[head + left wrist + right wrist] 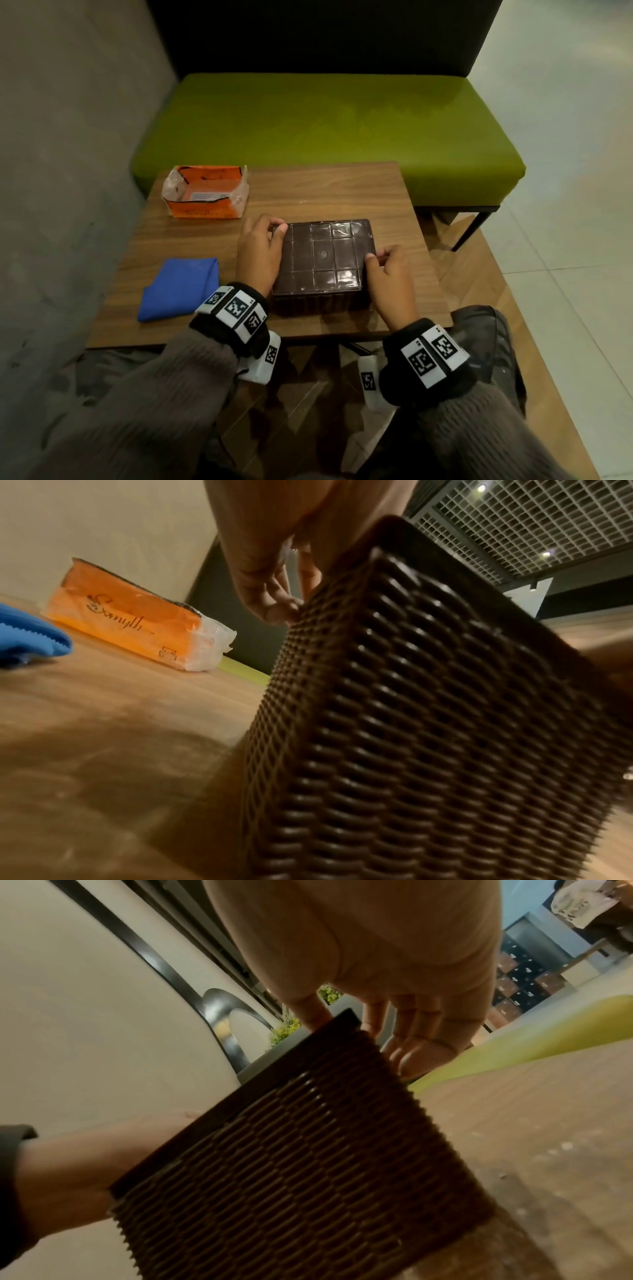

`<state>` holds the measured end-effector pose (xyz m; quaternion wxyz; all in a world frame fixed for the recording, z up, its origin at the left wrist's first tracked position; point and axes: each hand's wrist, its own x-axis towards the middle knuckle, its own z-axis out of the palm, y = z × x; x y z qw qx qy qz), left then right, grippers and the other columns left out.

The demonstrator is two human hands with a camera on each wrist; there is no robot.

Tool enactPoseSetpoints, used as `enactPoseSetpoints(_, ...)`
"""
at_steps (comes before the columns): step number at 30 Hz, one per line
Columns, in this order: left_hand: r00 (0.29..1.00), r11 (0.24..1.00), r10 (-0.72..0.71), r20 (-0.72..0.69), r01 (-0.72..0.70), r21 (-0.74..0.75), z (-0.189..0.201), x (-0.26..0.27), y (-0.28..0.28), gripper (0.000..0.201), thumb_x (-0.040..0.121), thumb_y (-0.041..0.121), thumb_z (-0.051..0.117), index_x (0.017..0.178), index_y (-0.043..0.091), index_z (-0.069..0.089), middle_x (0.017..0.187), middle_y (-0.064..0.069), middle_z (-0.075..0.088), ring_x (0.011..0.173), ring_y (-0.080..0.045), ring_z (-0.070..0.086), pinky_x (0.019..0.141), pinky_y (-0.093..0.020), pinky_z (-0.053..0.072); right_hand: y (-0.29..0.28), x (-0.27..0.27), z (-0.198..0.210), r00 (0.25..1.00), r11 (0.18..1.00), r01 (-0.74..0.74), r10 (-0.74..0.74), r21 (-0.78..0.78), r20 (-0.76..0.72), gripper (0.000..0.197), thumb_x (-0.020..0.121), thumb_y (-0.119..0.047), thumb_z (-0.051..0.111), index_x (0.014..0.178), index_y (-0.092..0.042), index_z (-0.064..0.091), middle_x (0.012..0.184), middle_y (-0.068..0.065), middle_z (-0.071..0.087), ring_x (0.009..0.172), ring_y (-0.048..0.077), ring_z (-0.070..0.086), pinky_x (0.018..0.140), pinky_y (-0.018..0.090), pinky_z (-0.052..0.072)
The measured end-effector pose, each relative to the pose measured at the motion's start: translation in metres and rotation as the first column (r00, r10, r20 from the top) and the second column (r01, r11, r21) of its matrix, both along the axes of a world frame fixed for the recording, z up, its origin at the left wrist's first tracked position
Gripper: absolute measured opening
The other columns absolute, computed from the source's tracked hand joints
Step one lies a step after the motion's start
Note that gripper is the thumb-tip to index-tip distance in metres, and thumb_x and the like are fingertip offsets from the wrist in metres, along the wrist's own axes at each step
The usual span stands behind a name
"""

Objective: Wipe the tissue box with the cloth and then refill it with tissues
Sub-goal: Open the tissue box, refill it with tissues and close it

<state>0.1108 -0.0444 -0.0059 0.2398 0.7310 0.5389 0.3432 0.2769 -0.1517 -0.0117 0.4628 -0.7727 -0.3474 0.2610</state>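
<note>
A dark brown woven tissue box [322,260] lies on the wooden table [342,195] with its gridded flat face up. My left hand [265,236] grips the box's far left edge, thumb on the top face. My right hand [380,260] pinches the right edge, thumb on top and fingers down the side. The wrist views show the box's woven side [428,723] [301,1172] close up with fingers [274,607] [404,1053] at its edge. A folded blue cloth [180,289] lies to the left. An orange tissue pack [205,197], torn open, sits at the far left.
A green bench seat [325,123] with a dark back stands behind the table. A grey wall [68,171] runs along the left. Tiled floor [565,171] lies to the right. A dark shoe [486,342] shows below the table's right corner.
</note>
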Motion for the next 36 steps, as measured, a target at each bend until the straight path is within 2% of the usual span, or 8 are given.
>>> enactPoseSetpoints(5, 0.980, 0.994, -0.029, -0.199, 0.049, 0.096, 0.012, 0.002, -0.005, 0.031, 0.096, 0.020, 0.046, 0.124, 0.011, 0.055, 0.127, -0.010, 0.051, 0.123, -0.026, 0.038, 0.102, -0.038, 0.034, -0.001, -0.007, 0.012, 0.981, 0.994, -0.112, 0.112, -0.005, 0.161, 0.044, 0.096, -0.017, 0.048, 0.138, -0.014, 0.037, 0.139, 0.011, 0.044, 0.129, 0.025, 0.041, 0.107, 0.038, 0.036)
enactPoseSetpoints(9, 0.872, 0.956, -0.240, -0.427, 0.288, 0.052, 0.016, 0.019, -0.022, 0.051, 0.101, 0.038, 0.027, 0.148, 0.018, 0.021, 0.157, 0.003, 0.015, 0.145, -0.014, 0.008, 0.116, -0.046, 0.005, 0.016, -0.020, 0.022, 0.736, 0.933, -0.275, 0.359, -0.231, 0.574, 0.055, 0.104, -0.034, 0.031, 0.155, -0.023, 0.014, 0.164, 0.004, 0.004, 0.151, 0.023, 0.000, 0.119, 0.050, 0.006)
enactPoseSetpoints(13, 0.721, 0.947, -0.303, -0.622, 0.303, -0.110, 0.001, 0.023, -0.029, 0.054, 0.100, 0.040, 0.011, 0.150, 0.022, 0.000, 0.158, 0.008, -0.007, 0.144, -0.005, -0.008, 0.116, -0.047, -0.006, 0.026, -0.024, 0.009, 0.643, 0.838, -0.312, 0.534, -0.448, 0.550, 0.054, 0.105, -0.038, 0.018, 0.155, -0.025, 0.004, 0.164, 0.000, -0.009, 0.151, 0.018, -0.011, 0.119, 0.055, -0.002)
enactPoseSetpoints(17, 0.712, 0.956, -0.276, -0.646, 0.276, -0.105, -0.001, 0.025, -0.028, 0.055, 0.100, 0.038, 0.012, 0.150, 0.020, -0.005, 0.158, 0.005, -0.011, 0.144, -0.008, -0.009, 0.117, -0.047, -0.003, 0.030, -0.025, 0.005, 0.646, 0.819, -0.313, 0.555, -0.481, 0.525, 0.055, 0.104, -0.040, 0.016, 0.155, -0.025, 0.001, 0.164, 0.001, -0.011, 0.151, 0.018, -0.011, 0.120, 0.054, -0.001)
enactPoseSetpoints(23, 0.964, 0.881, 0.045, -0.263, -0.163, -0.444, -0.001, -0.013, -0.007, 0.068, 0.095, 0.057, 0.017, 0.144, 0.011, 0.028, 0.152, -0.016, 0.026, 0.139, -0.032, 0.024, 0.114, -0.047, 0.018, 0.008, 0.005, 0.002, 0.978, 0.969, -0.043, 0.091, -0.245, 0.188, 0.058, 0.104, -0.041, 0.025, 0.146, -0.003, 0.030, 0.148, 0.027, 0.035, 0.137, 0.039, 0.034, 0.110, 0.046, 0.029)
enactPoseSetpoints(28, 0.993, 0.698, -0.118, -0.010, 0.076, -0.712, 0.021, -0.017, -0.001, 0.072, 0.088, 0.070, 0.014, 0.124, 0.022, 0.053, 0.124, -0.008, 0.059, 0.107, -0.030, 0.058, 0.093, -0.041, 0.047, 0.006, 0.006, 0.024, 0.975, 0.928, -0.221, 0.215, -0.298, -0.054, 0.070, 0.103, -0.050, 0.015, 0.126, 0.000, 0.058, 0.131, 0.025, 0.056, 0.124, 0.035, 0.051, 0.099, 0.036, 0.036)
enactPoseSetpoints(33, 0.953, 0.792, -0.027, 0.302, 0.205, -0.575, 0.039, -0.016, -0.001, 0.057, 0.093, 0.061, 0.025, 0.127, 0.024, 0.052, 0.128, -0.003, 0.055, 0.114, -0.024, 0.054, 0.091, -0.046, 0.049, 0.014, 0.005, 0.033, 0.992, 0.985, -0.125, 0.124, -0.119, -0.018, 0.057, 0.100, -0.055, 0.027, 0.118, -0.008, 0.053, 0.107, 0.008, 0.059, 0.103, 0.027, 0.056, 0.078, 0.033, 0.035)
enactPoseSetpoints(36, 0.901, 0.864, 0.033, 0.433, 0.192, -0.465, 0.040, -0.023, -0.001, 0.036, 0.089, 0.062, 0.037, 0.101, 0.034, 0.056, 0.117, -0.002, 0.061, 0.109, -0.020, 0.058, 0.092, -0.042, 0.049, 0.013, 0.002, 0.028, 0.981, 0.994, -0.081, 0.092, 0.070, -0.170, 0.038, 0.097, -0.054, 0.044, 0.111, -0.019, 0.049, 0.100, -0.002, 0.063, 0.093, 0.017, 0.061, 0.080, 0.040, 0.050)
